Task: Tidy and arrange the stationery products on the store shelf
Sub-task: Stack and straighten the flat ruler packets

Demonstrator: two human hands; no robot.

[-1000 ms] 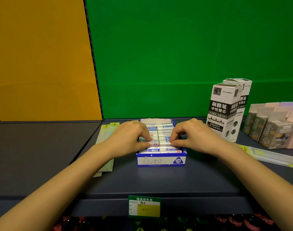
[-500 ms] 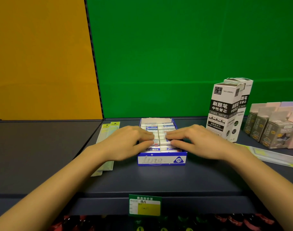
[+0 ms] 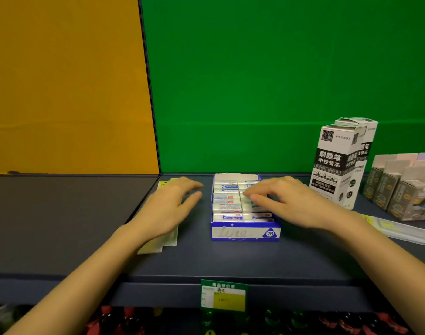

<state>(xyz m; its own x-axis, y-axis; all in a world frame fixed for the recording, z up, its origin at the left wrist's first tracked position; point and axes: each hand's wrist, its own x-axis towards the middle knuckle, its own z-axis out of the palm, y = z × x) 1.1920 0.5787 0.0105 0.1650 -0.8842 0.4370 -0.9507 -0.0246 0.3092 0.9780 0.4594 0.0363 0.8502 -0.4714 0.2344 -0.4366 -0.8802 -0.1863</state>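
Note:
A blue and white display box [image 3: 245,233] marked 2B stands on the dark shelf [image 3: 230,259]. It is filled with two rows of white erasers [image 3: 227,197]. My right hand [image 3: 284,201] lies flat over the right row, fingers spread and resting on the erasers. My left hand [image 3: 172,206] hovers left of the box, fingers apart and blurred, holding nothing. It partly covers flat yellow-green packets [image 3: 158,245] lying on the shelf.
Two tall white and black refill boxes [image 3: 337,163] stand right of the eraser box. Several small grey and pink boxes [image 3: 400,187] sit at the far right. A flat clear packet [image 3: 405,228] lies in front of them. A green price tag [image 3: 223,296] hangs on the shelf edge.
My left hand has come off the erasers and moved left, beside the box. My right hand has stayed on the right row, its fingers flattened.

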